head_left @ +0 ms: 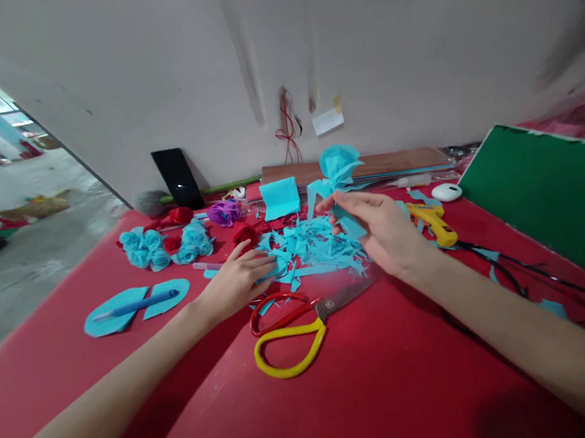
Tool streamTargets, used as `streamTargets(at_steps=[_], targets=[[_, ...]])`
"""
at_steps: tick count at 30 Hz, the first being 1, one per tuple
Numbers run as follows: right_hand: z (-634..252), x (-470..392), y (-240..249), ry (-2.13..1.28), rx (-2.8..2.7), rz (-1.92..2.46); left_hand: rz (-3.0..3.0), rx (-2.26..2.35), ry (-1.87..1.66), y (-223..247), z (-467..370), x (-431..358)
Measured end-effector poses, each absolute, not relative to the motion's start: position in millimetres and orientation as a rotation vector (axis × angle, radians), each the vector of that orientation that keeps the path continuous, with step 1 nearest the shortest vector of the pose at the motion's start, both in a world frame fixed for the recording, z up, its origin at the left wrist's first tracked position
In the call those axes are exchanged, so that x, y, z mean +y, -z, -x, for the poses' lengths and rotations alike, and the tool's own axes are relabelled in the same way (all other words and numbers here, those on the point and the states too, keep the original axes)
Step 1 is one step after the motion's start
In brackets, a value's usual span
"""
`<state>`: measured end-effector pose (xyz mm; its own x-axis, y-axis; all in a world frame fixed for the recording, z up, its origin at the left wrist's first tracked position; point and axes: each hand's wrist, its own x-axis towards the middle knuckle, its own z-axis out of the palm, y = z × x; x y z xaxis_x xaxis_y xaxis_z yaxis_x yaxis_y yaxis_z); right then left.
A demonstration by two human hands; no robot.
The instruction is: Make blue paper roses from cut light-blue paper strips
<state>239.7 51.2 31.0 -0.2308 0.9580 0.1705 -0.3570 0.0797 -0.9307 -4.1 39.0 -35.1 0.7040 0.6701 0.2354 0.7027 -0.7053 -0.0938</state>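
Head view, blue flower (338, 163), in right hand (382, 230)

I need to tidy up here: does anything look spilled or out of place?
Yes: blue paper scraps lie strewn in a loose heap beside the scissors, looking messy against the neatly clustered blue flowers.

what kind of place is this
It looks like a small craft work area, perhaps at home: a red-topped table with blue paper scraps, large scissors, and finished-looking blue flowers.
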Motion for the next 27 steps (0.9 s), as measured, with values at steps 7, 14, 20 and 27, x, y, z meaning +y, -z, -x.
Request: streamTargets(at_steps=[7, 14, 20, 27], targets=[[-193, 40, -6, -1.312, -1.262, 0.788, 2.701, -1.169, 0.325, 35, 9, 33], [-152, 52, 27, -1.349, -1.440, 0.893, 2.700, -1.218, 0.336, 32, 16, 26], [-134, 55, 50, -1.347, -1.471, 0.945, 2.730, -1.241, 0.342, 27, 27, 23], [-132, 58, 56, -1.348, -1.474, 0.986, 2.610, -1.380, 0.314, 30, 75, 45]])
